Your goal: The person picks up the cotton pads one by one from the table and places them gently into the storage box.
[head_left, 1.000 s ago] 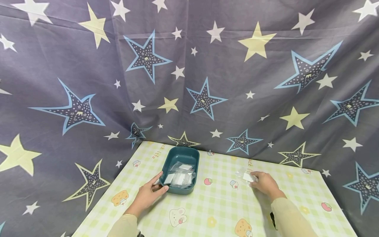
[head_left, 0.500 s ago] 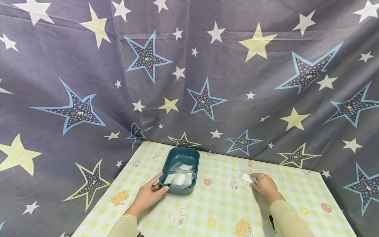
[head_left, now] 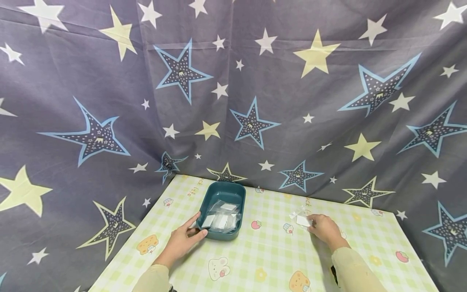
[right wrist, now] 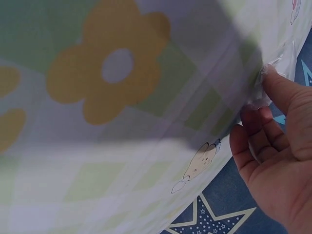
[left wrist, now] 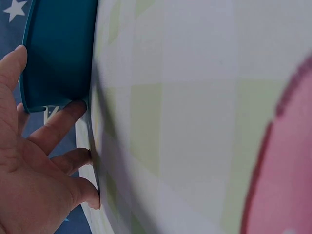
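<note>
Right hand (right wrist: 278, 161) pinches packet (right wrist: 273, 73); head view shows tray (head_left: 204, 202).

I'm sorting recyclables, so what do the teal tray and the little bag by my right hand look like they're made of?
Tray: probably moulded plastic, judging by its even teal colour, rounded corners and smooth, slightly matte walls. Bag: likely thin clear plastic film, glossy and crinkled, with a white piece inside that could be paper or card.
</note>
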`<state>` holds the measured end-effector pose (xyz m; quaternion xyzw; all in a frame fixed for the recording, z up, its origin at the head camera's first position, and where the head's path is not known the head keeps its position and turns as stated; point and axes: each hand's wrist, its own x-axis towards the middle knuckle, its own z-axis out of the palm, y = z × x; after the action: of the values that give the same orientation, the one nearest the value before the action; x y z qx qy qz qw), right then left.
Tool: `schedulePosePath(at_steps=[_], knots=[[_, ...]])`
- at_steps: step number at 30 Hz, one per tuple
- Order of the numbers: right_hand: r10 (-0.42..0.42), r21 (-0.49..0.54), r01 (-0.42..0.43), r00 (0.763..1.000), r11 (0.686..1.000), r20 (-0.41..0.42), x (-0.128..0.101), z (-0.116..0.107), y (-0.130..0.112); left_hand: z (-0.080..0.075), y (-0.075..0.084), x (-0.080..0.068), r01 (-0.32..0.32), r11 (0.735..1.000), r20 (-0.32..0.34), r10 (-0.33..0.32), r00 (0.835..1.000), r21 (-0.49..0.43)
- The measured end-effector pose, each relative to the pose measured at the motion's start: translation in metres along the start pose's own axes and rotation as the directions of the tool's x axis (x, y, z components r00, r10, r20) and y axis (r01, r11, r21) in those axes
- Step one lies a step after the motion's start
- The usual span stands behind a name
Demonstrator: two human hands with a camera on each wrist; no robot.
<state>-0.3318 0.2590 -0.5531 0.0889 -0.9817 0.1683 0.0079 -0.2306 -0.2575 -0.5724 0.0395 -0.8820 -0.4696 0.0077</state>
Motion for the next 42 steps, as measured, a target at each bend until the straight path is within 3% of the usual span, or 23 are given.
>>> schedulePosePath(at_steps=[18, 42], knots=[[0.039, 0.014, -0.04, 0.999, 0.999, 0.016, -0.0009, -0.0008, -0.0034, -0.001, -0.0007, 0.0001, -0.011, 1.0, 0.001, 0.011, 1.0, 0.007], [0.03, 0.082, -0.027, 0.999, 0.996, -0.035, 0.0025, -0.0024, -0.0078, -0.0019, 0.0011, -0.0017, -0.02, 1.0, 0.0, 0.02, 1.0, 0.013]])
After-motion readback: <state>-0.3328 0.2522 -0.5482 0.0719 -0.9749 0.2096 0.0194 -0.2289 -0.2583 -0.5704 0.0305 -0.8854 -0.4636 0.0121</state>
